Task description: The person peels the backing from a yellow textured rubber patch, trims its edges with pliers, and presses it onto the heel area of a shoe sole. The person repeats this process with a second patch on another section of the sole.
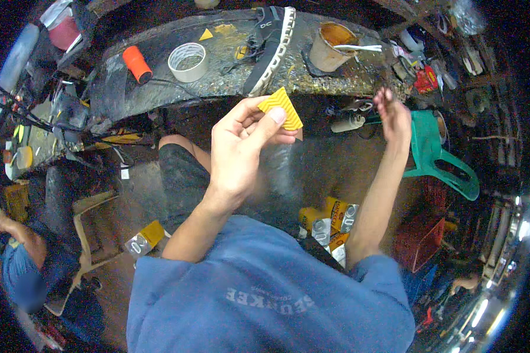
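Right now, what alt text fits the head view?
The left hand pinches a yellow ribbed triangular piece above a cluttered workbench; the right hand hangs open and empty near a green plastic stool.

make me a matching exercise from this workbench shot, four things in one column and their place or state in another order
1. yellow ridged rubber piece
2. orange thread spool
3. roll of pale tape
4. rusty tin can

a. lying on the bench beside the spool
b. holds a white stick
c. pinched in the left hand
d. lying at the bench's left end

Pairs: 1-c, 2-d, 3-a, 4-b
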The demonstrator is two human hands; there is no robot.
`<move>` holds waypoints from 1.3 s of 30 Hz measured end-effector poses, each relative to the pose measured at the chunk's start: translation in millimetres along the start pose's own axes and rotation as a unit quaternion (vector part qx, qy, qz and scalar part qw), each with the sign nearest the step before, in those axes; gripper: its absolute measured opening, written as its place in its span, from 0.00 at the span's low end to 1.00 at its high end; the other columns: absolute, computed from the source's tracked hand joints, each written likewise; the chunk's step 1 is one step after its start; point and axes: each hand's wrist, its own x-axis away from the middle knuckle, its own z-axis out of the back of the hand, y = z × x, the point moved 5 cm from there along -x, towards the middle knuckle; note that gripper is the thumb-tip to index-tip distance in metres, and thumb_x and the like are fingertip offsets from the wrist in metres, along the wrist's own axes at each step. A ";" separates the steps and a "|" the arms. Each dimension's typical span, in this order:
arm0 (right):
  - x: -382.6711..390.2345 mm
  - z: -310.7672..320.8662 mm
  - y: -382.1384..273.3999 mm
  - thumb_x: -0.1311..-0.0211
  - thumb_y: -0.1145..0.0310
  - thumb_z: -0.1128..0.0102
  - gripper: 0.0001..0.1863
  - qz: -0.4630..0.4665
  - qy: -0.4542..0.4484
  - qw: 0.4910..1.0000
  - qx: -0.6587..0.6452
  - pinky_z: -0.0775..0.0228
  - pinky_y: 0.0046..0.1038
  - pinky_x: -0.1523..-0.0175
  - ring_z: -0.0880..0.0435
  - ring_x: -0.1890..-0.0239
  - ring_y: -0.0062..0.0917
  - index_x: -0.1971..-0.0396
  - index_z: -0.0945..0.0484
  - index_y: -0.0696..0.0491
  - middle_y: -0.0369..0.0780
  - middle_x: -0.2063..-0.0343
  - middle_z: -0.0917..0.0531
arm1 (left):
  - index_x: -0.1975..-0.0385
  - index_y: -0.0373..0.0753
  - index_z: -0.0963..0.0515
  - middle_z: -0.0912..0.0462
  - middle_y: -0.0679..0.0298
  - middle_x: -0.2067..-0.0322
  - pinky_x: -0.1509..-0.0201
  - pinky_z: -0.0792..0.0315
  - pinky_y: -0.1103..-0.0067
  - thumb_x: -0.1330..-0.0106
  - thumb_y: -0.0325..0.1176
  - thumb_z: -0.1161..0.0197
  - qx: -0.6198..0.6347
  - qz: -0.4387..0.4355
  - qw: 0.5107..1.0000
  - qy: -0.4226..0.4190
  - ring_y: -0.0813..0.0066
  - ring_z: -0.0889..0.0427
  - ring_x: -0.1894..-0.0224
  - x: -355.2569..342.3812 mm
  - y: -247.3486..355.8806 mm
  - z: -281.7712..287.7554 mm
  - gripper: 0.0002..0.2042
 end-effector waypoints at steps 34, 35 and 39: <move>238.7 -155.0 -23.8 0.64 0.38 0.16 0.41 0.296 -0.224 0.833 0.410 0.25 0.42 0.59 0.17 0.63 0.48 0.61 0.24 0.56 0.46 0.66 0.20 | 0.49 0.30 0.20 0.13 0.58 0.57 0.54 0.16 0.78 0.29 0.24 0.34 -0.041 -0.039 0.997 -0.048 0.76 0.13 0.58 8.6 12.8 5.2 0.12; 238.5 -154.2 -24.6 0.64 0.38 0.16 0.41 0.302 -0.218 0.832 0.412 0.25 0.42 0.60 0.17 0.63 0.48 0.61 0.25 0.56 0.46 0.66 0.20 | 0.48 0.30 0.20 0.13 0.58 0.57 0.53 0.17 0.79 0.29 0.23 0.34 -0.031 -0.046 0.997 -0.057 0.77 0.14 0.58 8.7 13.1 4.5 0.12; 239.1 -151.3 -24.1 0.64 0.37 0.16 0.41 0.306 -0.203 0.831 0.417 0.24 0.42 0.60 0.17 0.64 0.48 0.62 0.25 0.56 0.46 0.66 0.20 | 0.49 0.29 0.20 0.13 0.58 0.57 0.52 0.18 0.79 0.30 0.22 0.34 -0.067 -0.039 0.996 -0.043 0.77 0.14 0.58 8.3 11.2 6.5 0.12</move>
